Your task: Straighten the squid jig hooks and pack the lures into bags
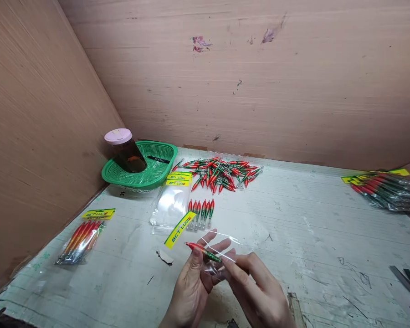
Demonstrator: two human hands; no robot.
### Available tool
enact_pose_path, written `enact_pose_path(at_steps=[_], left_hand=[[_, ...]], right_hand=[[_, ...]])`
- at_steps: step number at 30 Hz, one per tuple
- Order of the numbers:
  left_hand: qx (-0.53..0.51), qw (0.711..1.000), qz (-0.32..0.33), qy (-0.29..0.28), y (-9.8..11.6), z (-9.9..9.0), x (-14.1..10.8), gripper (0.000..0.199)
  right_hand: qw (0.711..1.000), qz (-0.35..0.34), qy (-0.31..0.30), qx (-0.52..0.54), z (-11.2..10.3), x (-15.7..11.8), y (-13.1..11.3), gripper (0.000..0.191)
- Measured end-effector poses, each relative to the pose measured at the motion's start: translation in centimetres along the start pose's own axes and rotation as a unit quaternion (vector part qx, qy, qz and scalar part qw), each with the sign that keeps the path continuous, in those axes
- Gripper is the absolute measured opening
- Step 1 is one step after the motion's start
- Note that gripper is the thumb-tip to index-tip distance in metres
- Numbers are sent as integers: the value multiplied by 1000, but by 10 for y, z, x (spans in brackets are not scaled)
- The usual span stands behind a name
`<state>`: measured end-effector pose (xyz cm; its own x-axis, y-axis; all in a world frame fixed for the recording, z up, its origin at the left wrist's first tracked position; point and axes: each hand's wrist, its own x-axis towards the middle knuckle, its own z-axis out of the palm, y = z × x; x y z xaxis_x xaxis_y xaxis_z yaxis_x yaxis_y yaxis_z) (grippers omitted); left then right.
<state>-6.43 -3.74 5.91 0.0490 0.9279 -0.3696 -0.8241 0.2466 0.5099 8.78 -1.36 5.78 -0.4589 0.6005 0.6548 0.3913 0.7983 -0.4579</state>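
A red and green fishing lure [205, 252] lies across my hands, its red end pointing left. My left hand [194, 282] has its thumb against the lure and its fingers behind a clear plastic bag [213, 269]. At the green tail end, the fingers of my right hand [256, 282] pinch the lure. Whether the lure is inside the bag or on top of it is hard to tell. Just above my left hand is a yellow "BCT LURE" header [180, 230]. Several lures [201, 213] lie in a row beyond my fingers.
A lure pile [222, 173] lies near the back wall, beside stacked clear bags [171, 200]. A green basket [157, 175] holds a lidded cup [128, 152]. Filled packs lie left [85, 237] and right [389, 191]. Scissors [408, 282] rest at the right edge.
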Motion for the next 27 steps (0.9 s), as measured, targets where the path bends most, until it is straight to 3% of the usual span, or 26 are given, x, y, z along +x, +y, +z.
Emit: enact_pose_path(at_steps=[9,15,20,27], left_hand=[[-3,1000,3,30,1,-6,2,35],[-85,996,9,-1,14,-10,0,79],[-58,998,23,-6,11,-11,0,67],[-110,994,5,20,4,-9,4,38]], right_hand=[[993,-114,-20,-35,7,28,-7,25],[995,-100,-20,8,12,34,-7,25],[996,-87,-7,19,17,32,-6,20],[992,-118,12,-43,18,37,-8,17]])
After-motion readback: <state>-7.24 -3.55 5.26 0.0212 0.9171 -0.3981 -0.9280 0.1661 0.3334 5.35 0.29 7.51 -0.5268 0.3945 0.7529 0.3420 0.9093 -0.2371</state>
